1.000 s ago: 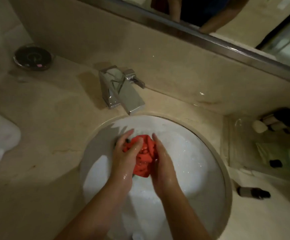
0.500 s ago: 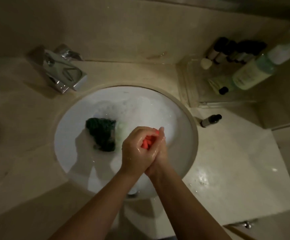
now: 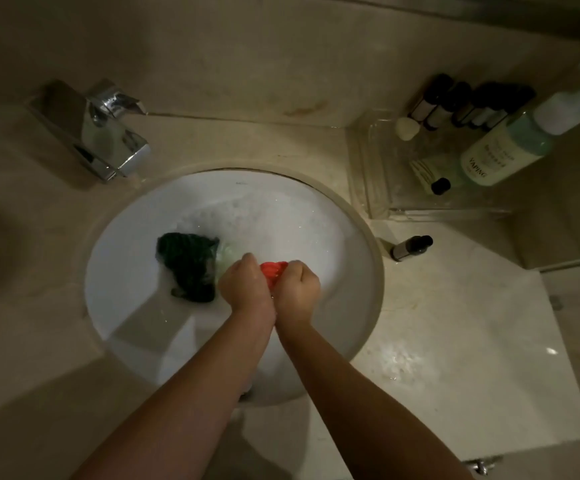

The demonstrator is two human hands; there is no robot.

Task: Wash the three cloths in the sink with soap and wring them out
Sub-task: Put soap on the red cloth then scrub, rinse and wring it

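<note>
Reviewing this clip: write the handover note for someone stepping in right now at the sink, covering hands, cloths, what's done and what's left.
Left hand and right hand: both fists grip the red cloth between them above the sink, apparently wringing it.
Dark green cloth lies in the sudsy basin, left of the hands; a pale green cloth shows beside it, partly hidden.
Done: water is soapy; red cloth looks washed.
Left: finish wringing the red cloth; the other two are not wrung, and whether they are washed cannot be told.

Open white basin [image 3: 333,237] beyond and right of the hands [image 3: 269,289]. Left of them, a dark cloth [image 3: 188,268] lies in the way. The tap [image 3: 108,140] juts in far left; a bottle tray [image 3: 378,188] crowds the table far right.
</note>
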